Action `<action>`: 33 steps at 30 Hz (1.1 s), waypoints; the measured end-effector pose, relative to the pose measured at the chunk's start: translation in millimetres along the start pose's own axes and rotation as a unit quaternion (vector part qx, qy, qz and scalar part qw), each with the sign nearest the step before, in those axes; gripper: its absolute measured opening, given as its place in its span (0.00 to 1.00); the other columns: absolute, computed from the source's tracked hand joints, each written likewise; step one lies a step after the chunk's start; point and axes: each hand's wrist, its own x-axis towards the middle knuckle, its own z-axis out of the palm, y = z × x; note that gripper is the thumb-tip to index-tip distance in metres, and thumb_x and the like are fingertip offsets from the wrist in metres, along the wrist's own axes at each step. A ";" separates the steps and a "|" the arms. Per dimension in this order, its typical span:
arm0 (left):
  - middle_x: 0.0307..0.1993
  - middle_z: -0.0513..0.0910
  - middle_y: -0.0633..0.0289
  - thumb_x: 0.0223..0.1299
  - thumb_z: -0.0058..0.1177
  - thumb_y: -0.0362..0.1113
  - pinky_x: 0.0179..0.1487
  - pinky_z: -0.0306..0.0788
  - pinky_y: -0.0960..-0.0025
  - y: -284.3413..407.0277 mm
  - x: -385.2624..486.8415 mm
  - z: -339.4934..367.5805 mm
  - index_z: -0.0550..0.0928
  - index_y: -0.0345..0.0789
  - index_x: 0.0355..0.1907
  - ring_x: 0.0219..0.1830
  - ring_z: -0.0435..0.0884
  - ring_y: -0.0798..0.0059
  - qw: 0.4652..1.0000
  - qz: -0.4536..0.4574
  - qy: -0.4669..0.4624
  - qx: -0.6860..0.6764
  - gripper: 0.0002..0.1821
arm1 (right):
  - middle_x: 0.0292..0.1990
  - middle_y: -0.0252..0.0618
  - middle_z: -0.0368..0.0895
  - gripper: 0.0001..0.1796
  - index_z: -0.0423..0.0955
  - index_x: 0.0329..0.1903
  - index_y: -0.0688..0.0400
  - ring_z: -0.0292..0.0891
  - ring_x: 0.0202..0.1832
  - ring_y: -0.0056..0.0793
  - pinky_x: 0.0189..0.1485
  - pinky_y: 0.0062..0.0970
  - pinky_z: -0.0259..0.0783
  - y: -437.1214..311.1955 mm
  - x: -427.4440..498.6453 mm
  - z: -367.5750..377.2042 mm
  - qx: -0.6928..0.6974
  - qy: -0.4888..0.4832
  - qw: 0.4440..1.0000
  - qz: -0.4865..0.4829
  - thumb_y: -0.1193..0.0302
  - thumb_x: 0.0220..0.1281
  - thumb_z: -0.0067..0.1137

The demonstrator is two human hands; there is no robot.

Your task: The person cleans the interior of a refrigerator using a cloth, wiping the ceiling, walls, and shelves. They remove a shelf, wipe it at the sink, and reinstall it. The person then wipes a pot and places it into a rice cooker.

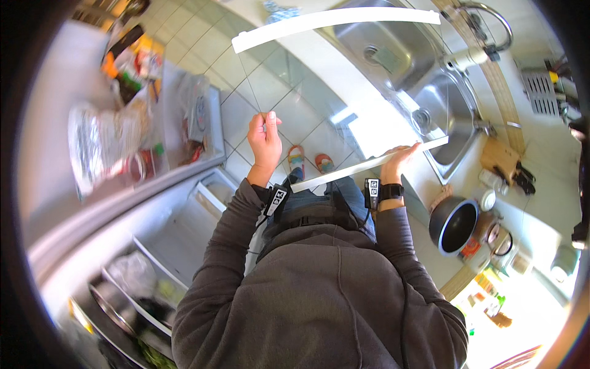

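Observation:
A clear glass refrigerator shelf (339, 22) with white trim along two opposite edges is held out in front of my body, over the floor and partly over the sink. My left hand (266, 140) is curled at the shelf's left glass edge, thumb on top. At the near right corner, my right hand (398, 160) grips the near white trim (352, 171). Through the glass I see floor tiles, counter and sink basins. To my left stands an open refrigerator, with a bare shelf area (173, 235) inside.
The refrigerator door (216, 124) stands open, its racks holding bags and jars. A double steel sink (454, 168) with a faucet (500, 23) lies ahead right. On the right counter are a knife block (500, 154) and a dark pot (454, 226). Slippers (296, 157) are on the tiled floor.

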 end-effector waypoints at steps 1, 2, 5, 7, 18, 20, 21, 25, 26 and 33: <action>0.21 0.75 0.64 0.64 0.45 0.37 0.33 0.63 0.73 4.5 -8.5 -6.3 0.72 0.33 0.22 0.26 0.69 0.77 1.000 0.006 0.026 0.000 0.15 | 0.13 0.32 0.59 0.26 0.60 0.23 0.54 0.58 0.14 0.25 0.16 0.25 0.58 -1.1 2.0 4.8 0.015 -0.030 0.999 0.009 0.45 0.64 0.41; 0.21 0.75 0.64 0.64 0.45 0.37 0.33 0.63 0.73 8.6 -17.3 -12.1 0.72 0.33 0.22 0.26 0.69 0.77 0.999 0.007 0.050 -0.001 0.14 | 0.14 0.31 0.60 0.25 0.60 0.22 0.53 0.59 0.13 0.25 0.15 0.24 0.58 -1.9 2.3 9.9 0.018 -0.058 0.998 -0.009 0.46 0.63 0.43; 0.22 0.75 0.63 0.64 0.45 0.36 0.34 0.64 0.74 18.5 -42.5 -29.3 0.72 0.33 0.23 0.26 0.70 0.77 0.993 0.013 0.109 0.036 0.14 | 0.14 0.32 0.61 0.26 0.59 0.21 0.53 0.61 0.14 0.25 0.15 0.25 0.59 -7.9 0.4 24.6 0.000 -0.102 0.995 0.018 0.46 0.62 0.44; 0.22 0.75 0.62 0.64 0.45 0.36 0.34 0.64 0.75 22.6 -59.5 -34.8 0.72 0.32 0.23 0.27 0.70 0.78 0.986 0.021 0.166 0.009 0.14 | 0.14 0.32 0.61 0.27 0.59 0.19 0.53 0.60 0.15 0.24 0.16 0.25 0.59 -11.7 -5.2 34.3 0.011 -0.135 0.990 0.028 0.44 0.61 0.45; 0.18 0.64 0.74 0.67 0.41 0.40 0.26 0.51 0.81 48.7 -159.9 -49.7 0.71 0.34 0.23 0.22 0.56 0.89 0.934 0.010 0.354 -0.041 0.17 | 0.12 0.28 0.58 0.27 0.56 0.16 0.51 0.56 0.12 0.20 0.14 0.21 0.53 -45.7 -53.9 39.0 0.045 -0.318 0.946 0.044 0.46 0.62 0.47; 0.18 0.62 0.75 0.68 0.41 0.41 0.25 0.49 0.81 50.9 -181.3 -53.1 0.70 0.34 0.21 0.21 0.55 0.90 0.925 -0.007 0.380 -0.020 0.19 | 0.12 0.28 0.58 0.28 0.56 0.16 0.52 0.56 0.12 0.20 0.14 0.22 0.53 -47.5 -61.2 36.1 0.030 -0.351 0.934 0.051 0.46 0.62 0.46; 0.18 0.63 0.75 0.68 0.41 0.41 0.25 0.50 0.81 50.5 -190.9 -54.2 0.70 0.34 0.21 0.22 0.55 0.90 0.920 -0.019 0.390 -0.015 0.18 | 0.12 0.29 0.58 0.28 0.57 0.16 0.52 0.56 0.12 0.20 0.14 0.22 0.53 -47.7 -64.3 34.4 0.015 -0.367 0.929 0.051 0.46 0.62 0.45; 0.19 0.64 0.73 0.68 0.41 0.40 0.27 0.54 0.81 48.4 -230.6 -58.9 0.70 0.34 0.22 0.23 0.58 0.89 0.898 -0.065 0.435 0.006 0.18 | 0.11 0.30 0.57 0.30 0.57 0.15 0.55 0.56 0.13 0.21 0.17 0.23 0.56 -45.9 -77.6 26.1 -0.071 -0.412 0.908 0.034 0.46 0.64 0.42; 0.20 0.65 0.73 0.68 0.41 0.40 0.28 0.55 0.81 48.2 -240.0 -58.5 0.70 0.34 0.22 0.24 0.59 0.89 0.898 -0.063 0.436 0.000 0.17 | 0.11 0.31 0.58 0.31 0.59 0.15 0.57 0.58 0.14 0.23 0.18 0.24 0.58 -45.5 -80.1 22.9 -0.086 -0.427 0.899 0.038 0.46 0.65 0.40; 0.20 0.67 0.73 0.67 0.43 0.41 0.28 0.56 0.80 33.0 -290.3 -51.9 0.72 0.32 0.22 0.24 0.61 0.87 0.850 -0.156 0.502 -0.023 0.19 | 0.10 0.33 0.62 0.33 0.61 0.10 0.59 0.60 0.16 0.24 0.22 0.24 0.59 -28.4 -91.4 12.2 -0.209 -0.426 0.878 -0.059 0.48 0.65 0.43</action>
